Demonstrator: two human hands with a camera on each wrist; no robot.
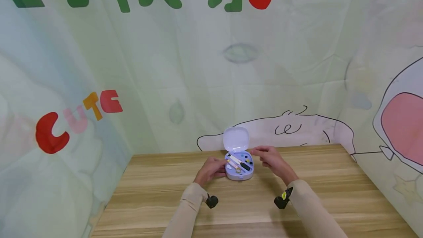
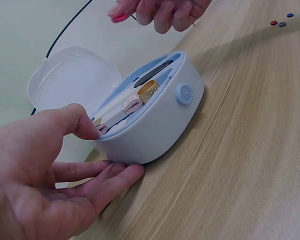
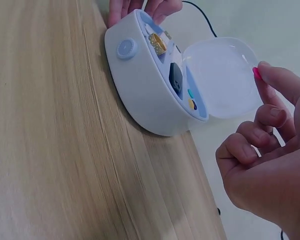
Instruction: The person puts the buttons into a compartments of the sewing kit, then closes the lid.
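Observation:
A pale blue sewing box (image 1: pixel 239 175) stands open on the wooden table (image 1: pixel 158 194), its clear lid (image 1: pixel 236 139) raised at the back. Inside lie a gold thimble (image 2: pixel 149 90), a rolled tape measure (image 2: pixel 132 106) and a black tool (image 2: pixel 152 72). My left hand (image 1: pixel 219 168) holds the box's left side, thumb on the rim and fingers along the base (image 2: pixel 105 172). My right hand (image 1: pixel 261 153) hovers just right of the lid and pinches a small pink piece (image 3: pixel 257 73) at its fingertips, clear of the box (image 3: pixel 145 95).
Three small buttons (image 2: pixel 282 22) lie on the table beyond the box. A printed fabric backdrop (image 1: pixel 211 65) closes off the table's back and both sides. Bare wood stretches in front of the box toward me.

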